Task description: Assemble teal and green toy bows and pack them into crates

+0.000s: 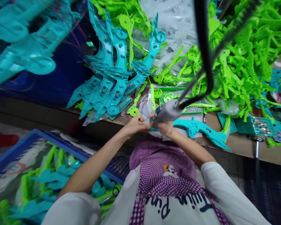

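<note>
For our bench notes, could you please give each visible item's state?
Right hand: closed on the corded power driver.
Corded power driver: held.
Left hand: fingers curled; grip unclear.
Turquoise part beside right hand: lying along bench edge.
Green tray: open, holding silvery pieces.
Teal box: open, holding metal pieces.
Blue crate: open, holding mixed parts.
Lime parts: heaped.

assembly workshop: corded power driver (167,112), heaped green plastic parts (248,53), hardware tray (173,89)

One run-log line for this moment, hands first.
right hand: grips corded tool | left hand: beside tool, grasp unclear | turquoise part: along bench edge, extending right | green parts: heaped beyond
</note>
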`<action>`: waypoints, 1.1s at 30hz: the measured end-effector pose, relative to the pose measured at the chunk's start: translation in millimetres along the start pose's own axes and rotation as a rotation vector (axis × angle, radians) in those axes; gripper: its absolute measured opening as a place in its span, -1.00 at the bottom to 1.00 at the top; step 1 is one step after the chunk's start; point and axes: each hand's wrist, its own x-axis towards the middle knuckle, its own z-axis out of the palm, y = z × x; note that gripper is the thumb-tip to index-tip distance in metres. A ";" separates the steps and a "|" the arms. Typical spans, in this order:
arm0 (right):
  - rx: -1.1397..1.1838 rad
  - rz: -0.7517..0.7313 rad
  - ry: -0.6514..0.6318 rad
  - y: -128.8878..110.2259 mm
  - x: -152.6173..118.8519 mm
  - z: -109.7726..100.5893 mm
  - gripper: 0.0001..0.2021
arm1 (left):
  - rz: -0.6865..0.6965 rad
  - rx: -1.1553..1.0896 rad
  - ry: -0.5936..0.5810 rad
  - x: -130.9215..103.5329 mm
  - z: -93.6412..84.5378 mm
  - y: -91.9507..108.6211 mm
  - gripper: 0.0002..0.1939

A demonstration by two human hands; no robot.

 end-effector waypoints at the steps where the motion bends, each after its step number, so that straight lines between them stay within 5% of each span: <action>1: 0.065 -0.007 0.093 -3.7 3.6 -5.0 -0.48 | -0.011 -0.012 -0.007 0.2 -0.3 -1.0 -0.38; 4: 0.195 -0.091 0.378 -16.3 17.3 -33.7 -0.39 | 0.004 -0.008 0.020 -2.2 1.1 -4.9 -0.35; 7: 0.093 -0.159 0.524 -17.8 30.3 -67.4 -0.42 | 0.098 0.110 0.101 -11.1 5.0 -11.8 -0.40; 12: 0.052 -0.181 0.553 9.2 46.2 -87.8 -0.49 | 0.365 0.554 0.291 -40.5 7.5 -25.6 -0.63; 16: 0.034 -0.207 0.424 27.2 60.0 -84.5 -0.46 | 0.466 0.748 0.437 -59.6 9.8 -23.6 -0.72; 20: -0.029 -0.188 0.411 33.0 66.9 -86.1 -0.46 | 0.568 0.665 0.545 -55.0 22.2 -5.8 -0.76; 26: -0.044 -0.162 0.454 36.3 66.0 -88.2 -0.49 | 0.716 0.470 0.405 -27.2 51.2 38.3 -0.79; 33: -0.047 -0.129 0.453 40.9 68.0 -88.2 -0.54 | 0.768 0.335 0.396 0.0 71.4 77.0 -0.77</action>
